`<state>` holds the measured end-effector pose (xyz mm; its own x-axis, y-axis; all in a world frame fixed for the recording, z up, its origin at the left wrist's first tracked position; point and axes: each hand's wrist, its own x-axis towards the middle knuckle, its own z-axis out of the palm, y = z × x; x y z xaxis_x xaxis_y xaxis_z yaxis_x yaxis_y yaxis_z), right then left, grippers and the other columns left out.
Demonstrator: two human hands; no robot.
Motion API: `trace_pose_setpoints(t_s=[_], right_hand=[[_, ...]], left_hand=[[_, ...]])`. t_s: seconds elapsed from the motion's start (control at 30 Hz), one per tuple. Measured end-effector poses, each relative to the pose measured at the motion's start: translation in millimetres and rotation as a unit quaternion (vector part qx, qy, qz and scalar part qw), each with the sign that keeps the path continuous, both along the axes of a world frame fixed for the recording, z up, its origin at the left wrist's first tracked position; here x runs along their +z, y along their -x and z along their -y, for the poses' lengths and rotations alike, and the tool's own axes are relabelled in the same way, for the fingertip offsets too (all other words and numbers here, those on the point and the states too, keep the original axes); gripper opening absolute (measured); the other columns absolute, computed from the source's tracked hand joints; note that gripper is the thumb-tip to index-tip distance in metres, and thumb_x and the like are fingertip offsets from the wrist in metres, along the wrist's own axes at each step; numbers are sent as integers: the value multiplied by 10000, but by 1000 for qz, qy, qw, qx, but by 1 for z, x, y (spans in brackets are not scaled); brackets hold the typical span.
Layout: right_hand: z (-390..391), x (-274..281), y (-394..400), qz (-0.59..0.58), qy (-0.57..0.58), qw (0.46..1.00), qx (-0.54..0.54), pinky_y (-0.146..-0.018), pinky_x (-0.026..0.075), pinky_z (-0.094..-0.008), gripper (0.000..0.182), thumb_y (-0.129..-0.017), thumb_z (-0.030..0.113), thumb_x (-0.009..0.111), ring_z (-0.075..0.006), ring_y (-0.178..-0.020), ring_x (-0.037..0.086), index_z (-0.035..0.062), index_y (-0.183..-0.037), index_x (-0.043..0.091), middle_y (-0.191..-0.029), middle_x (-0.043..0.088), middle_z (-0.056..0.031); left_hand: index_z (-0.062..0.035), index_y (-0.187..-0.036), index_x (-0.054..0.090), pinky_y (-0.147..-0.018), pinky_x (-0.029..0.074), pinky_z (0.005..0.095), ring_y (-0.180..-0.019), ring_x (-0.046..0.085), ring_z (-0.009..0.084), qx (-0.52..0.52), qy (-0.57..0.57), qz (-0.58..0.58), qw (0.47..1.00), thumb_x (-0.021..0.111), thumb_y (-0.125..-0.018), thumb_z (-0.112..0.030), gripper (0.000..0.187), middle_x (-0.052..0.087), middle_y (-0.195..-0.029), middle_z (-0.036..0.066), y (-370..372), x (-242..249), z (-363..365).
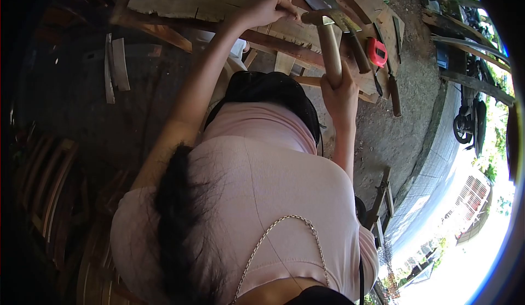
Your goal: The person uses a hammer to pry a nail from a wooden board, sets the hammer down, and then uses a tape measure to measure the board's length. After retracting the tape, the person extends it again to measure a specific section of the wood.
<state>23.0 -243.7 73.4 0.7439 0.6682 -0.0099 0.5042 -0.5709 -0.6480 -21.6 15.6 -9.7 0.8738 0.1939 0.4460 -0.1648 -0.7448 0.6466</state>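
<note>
At the far left, curved wooden pieces (52,182) stand in shadow. Next to them, nearer the worktop (273,43), two pale wooden strips (116,64) show side by side against the dark ground. A long plank (191,1) with a knot hole and cracks lies along the left part of the worktop, behind the forearm. The left hand (270,8) is over the worktop just right of that plank, its fingers curled inward and the tips drawn close together; whether they pinch anything is too small to tell. Below it lies a pale board (290,31).

Just right of those fingertips is the head of the hammer (330,48) — raised over the worktop, handle pointing down toward the person. The right hand (342,91) is wrapped firmly round the lower handle. Close beside the hammer, a wooden tool handle (359,53) lies on the worktop, and to its right sits a red tape measure (376,52). Further right, a tool with a brown wooden grip (395,97) reaches past the worktop's edge. At the far right, beyond a pale sheet (424,190), a motorbike (471,122) stands in bright light.
</note>
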Motion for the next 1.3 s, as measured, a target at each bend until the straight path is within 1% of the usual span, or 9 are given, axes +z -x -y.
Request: trace_pose_setpoints(t_s=[0.07,0.13,0.3,0.4,0.6,0.9,0.97,1.1,1.3], right_hand=[[2,4,5,-18,4,1000,-22,-581,453,-457,237,-753,118,593,-445,-675,589,14,-958,539,-662,571,-240],[0,-6,8,-20,-53,997,-44,-577,450,-457,252,-749,119,602,-440,-686,595,19,-973,544,-679,585,-236],[3,-14,-3,21,24,999,-3,-580,462,-460,290,-739,148,625,-414,-683,610,50,-1003,557,-670,596,-217],[1,5,2,2,-6,1000,-28,-580,463,-463,241,-742,153,624,-407,-656,607,50,-946,547,-660,596,-206],[2,-16,3,33,13,999,5,-569,458,-450,243,-746,141,619,-414,-652,598,63,-969,560,-652,586,-207],[10,-2,1,17,-30,999,-35,-585,466,-422,286,-759,161,636,-402,-649,606,15,-994,564,-660,581,-219],[12,-5,1,24,-29,999,-33,-584,467,-411,282,-761,161,639,-394,-635,603,14,-989,560,-663,583,-210],[16,-7,2,26,-25,999,-39,-585,466,-405,266,-764,155,637,-391,-631,601,17,-979,559,-665,586,-204],[15,-6,8,8,-23,999,-34,-585,465,-401,248,-777,165,631,-391,-641,605,27,-971,561,-667,587,-204]], left_hand=[[-163,-868,736,-698,452,354,-757,582,207,-22,49,-21,998,699,-727,-58,179,571,-759,25,-1,3,0],[-159,-868,736,-694,452,351,-750,580,203,-19,28,-5,999,701,-727,-62,175,571,-753,24,-2,-1,-1],[-157,-865,738,-687,453,340,-740,573,190,1,25,-17,1000,704,-724,-67,171,570,-736,22,1,7,-1],[-176,-863,740,-686,447,342,-730,567,190,-20,7,9,1000,706,-724,-76,174,569,-732,22,-1,1,0],[-182,-859,741,-680,433,352,-733,555,186,-2,9,-17,1000,706,-723,-77,176,550,-734,10,2,2,-1],[-153,-869,737,-660,434,331,-721,560,178,-19,-27,21,999,730,-732,-136,139,576,-744,7,-1,-4,-2],[-158,-866,740,-635,434,327,-680,561,172,-8,109,4,994,726,-750,-150,118,589,-719,10,-3,-4,-1],[-158,-864,743,-618,430,327,-636,551,171,-3,40,37,999,723,-762,-166,104,584,-682,11,-6,-9,-4],[-146,-859,742,-653,433,330,-678,551,173,-12,3,-28,1000,718,-765,-169,100,598,-744,6,-1,-6,-3]])
